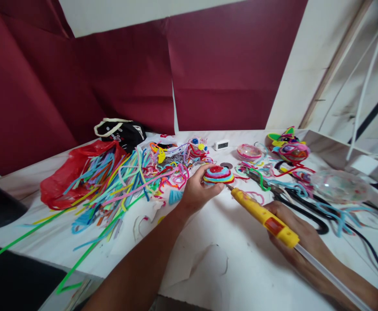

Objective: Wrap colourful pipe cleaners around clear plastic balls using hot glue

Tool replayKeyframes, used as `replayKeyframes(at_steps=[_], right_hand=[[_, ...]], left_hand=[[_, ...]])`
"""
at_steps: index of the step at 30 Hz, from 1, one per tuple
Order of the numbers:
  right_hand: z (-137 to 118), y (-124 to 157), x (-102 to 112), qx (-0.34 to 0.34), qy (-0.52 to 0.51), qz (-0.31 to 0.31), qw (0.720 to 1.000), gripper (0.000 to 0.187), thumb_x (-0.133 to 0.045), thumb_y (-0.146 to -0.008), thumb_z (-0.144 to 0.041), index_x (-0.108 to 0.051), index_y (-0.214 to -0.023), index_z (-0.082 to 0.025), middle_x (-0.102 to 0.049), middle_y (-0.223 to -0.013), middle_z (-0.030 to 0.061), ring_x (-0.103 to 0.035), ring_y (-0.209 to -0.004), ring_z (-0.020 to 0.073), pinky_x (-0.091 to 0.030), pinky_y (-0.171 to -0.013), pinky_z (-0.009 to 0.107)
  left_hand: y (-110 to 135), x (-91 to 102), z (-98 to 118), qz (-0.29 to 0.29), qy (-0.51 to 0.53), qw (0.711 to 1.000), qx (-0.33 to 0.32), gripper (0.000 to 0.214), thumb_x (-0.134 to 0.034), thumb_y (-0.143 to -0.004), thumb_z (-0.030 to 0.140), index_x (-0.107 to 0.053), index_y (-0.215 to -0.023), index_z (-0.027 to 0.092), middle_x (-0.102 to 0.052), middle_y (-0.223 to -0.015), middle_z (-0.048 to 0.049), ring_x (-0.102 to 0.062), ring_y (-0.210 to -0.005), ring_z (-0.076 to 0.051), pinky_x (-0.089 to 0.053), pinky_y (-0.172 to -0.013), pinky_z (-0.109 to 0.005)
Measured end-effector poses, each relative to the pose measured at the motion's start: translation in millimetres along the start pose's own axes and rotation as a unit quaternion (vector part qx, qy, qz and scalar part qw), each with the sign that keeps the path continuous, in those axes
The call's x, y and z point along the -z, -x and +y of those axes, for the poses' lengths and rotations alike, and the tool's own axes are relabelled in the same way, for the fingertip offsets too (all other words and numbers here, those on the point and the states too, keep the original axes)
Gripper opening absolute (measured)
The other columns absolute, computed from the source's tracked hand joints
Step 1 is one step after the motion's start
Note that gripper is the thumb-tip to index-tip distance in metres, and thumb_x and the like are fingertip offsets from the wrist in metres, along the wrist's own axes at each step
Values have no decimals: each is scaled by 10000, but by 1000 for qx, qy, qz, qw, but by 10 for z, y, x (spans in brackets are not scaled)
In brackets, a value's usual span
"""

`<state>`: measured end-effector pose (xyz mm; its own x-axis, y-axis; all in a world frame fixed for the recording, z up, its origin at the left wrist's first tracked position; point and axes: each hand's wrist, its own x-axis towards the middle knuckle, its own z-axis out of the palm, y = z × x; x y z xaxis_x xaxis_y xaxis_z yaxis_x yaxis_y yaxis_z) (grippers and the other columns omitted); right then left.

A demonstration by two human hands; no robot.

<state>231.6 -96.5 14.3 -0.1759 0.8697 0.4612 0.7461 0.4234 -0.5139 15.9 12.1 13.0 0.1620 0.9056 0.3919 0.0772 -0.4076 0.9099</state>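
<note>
My left hand (198,186) is closed around a small dome (218,175) coiled from red, blue, yellow and pink pipe cleaners, held just above the white table (234,268). My right hand (297,235) grips a yellow glue gun (264,217) with an orange patch on its body. A clear glue stick runs out of the gun's back toward me. The gun's nozzle points at the lower right edge of the dome, almost touching it.
A big heap of loose coloured pipe cleaners (124,181) spills from a red plastic bag (66,177) on the left. A black pouch (121,131), a small white clock (222,145), finished coiled pieces (289,147), a clear dome (339,185) and black scissors (305,211) lie further back and right.
</note>
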Motion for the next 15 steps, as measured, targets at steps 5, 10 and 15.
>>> replayKeyframes(at_steps=[5,10,15], right_hand=[[26,2,-2,11,-4,8,1000,128,-406,-914,-337,-507,-953,-269,-625,-840,42,-624,-662,198,-495,-585,296],[36,-4,21,5,-3,-8,1000,134,-406,-912,-367,-501,-933,-276,-640,-837,43,-623,-622,199,-505,-553,306],[48,-2,18,12,3,-7,1000,114,-395,-913,-364,-480,-943,-295,-631,-803,32,-622,-604,198,-502,-526,303]], left_hand=[[-10,-8,6,3,2,1000,2,547,-733,-674,258,-590,-1199,202,-668,-1140,-72,-591,-1150,-281,-499,-937,-325],[-10,-10,16,1,-3,1000,-4,530,-729,-681,251,-592,-1192,208,-658,-1166,-71,-580,-1166,-280,-495,-943,-324],[-11,-10,24,-2,12,1000,1,537,-727,-681,251,-583,-1195,196,-663,-1158,-78,-575,-1176,-281,-494,-944,-322]])
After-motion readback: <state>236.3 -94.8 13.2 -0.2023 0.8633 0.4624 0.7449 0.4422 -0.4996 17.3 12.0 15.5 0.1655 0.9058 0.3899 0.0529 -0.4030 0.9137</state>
